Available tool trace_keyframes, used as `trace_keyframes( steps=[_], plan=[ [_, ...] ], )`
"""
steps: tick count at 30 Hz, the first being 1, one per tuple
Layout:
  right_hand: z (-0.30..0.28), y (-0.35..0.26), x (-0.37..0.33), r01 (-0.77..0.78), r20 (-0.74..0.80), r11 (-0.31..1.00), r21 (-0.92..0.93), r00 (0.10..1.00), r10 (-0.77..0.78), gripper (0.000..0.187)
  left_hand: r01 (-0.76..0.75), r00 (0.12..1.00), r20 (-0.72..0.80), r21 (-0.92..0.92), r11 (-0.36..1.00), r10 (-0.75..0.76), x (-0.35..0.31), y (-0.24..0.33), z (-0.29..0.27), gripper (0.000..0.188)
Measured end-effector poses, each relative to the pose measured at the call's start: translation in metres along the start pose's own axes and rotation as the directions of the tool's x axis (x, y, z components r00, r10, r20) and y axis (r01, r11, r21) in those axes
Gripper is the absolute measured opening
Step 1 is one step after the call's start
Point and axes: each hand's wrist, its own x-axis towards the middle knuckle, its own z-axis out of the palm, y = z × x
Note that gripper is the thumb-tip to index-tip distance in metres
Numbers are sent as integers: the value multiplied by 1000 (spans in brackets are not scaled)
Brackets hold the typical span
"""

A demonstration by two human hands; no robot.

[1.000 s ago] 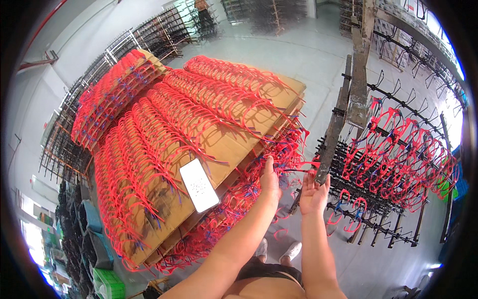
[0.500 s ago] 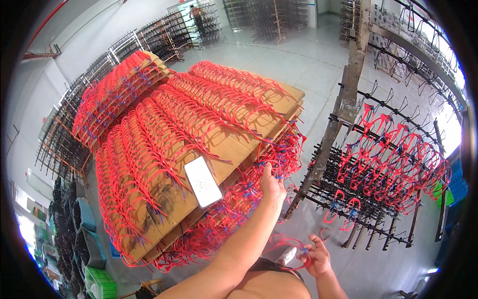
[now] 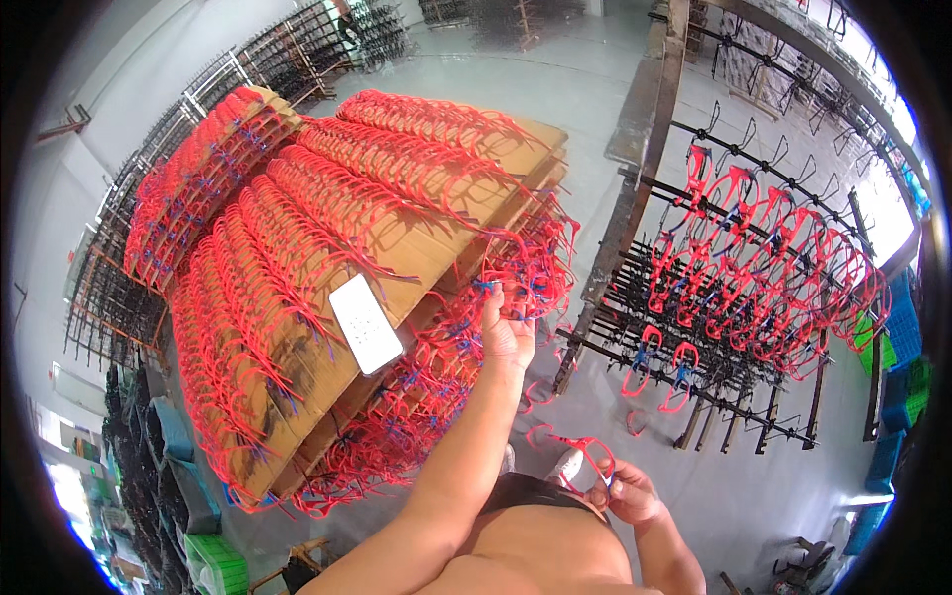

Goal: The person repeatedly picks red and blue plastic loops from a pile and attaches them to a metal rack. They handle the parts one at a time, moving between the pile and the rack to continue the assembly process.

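Note:
My left hand [image 3: 509, 335] reaches forward to tangled red glasses frames [image 3: 531, 263] with blue parts, hanging at the right edge of a cardboard stack. Its thumb points up and its fingers curl around part of a frame, partly hidden. Low in front of my body, my right hand [image 3: 631, 492] pinches a single red glasses frame [image 3: 593, 454]. Rows of more red glasses frames [image 3: 342, 203] lie overlapping on the cardboard [image 3: 421, 263]. A white phone-sized slab [image 3: 365, 324] with small dark marks lies near the cardboard's front edge.
On the right stands a metal rack [image 3: 659, 129] with black hooked bars, hung with red frames [image 3: 764, 238]. A taller layered stack of frames [image 3: 198, 188] is at the far left. Dark racks [image 3: 297, 50] line the wall. Green [image 3: 216, 565] and blue crates [image 3: 902, 332] stand at the sides.
The whole view has shifted, so the stack and rack sit further left and higher. My left hand stays at the hanging frames. My right hand still holds its frame, now turned more upright.

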Motion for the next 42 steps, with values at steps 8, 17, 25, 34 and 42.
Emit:
trace_keyframes(
  steps=[8, 17, 25, 34, 42],
  plan=[
    [2, -32, -27, -18, -9, 992, -128, 1000, 17, 42, 93, 981, 164, 53, 994, -101, -33, -7, -22, 15],
    [29, -55, -80, 52, -97, 949, -311, 992, -87, 46, 247, 963, 56, 210, 946, -264, -143, -7, -53, 19],
    [12, -63, -94, 412, -229, 523, -746, 579, -782, 44, 411, 907, -251, 347, 843, -339, -170, 30, -104, 33],
    [-73, -103, -16, 250, -548, 661, -707, 397, -736, 41, 365, 930, -214, 449, 815, -299, -171, 43, -80, 19],
    [-71, -125, 8, 122, -679, 763, -635, 384, -626, 35, 374, 926, -342, 785, 493, -158, -148, 56, -103, 16]
  ],
)
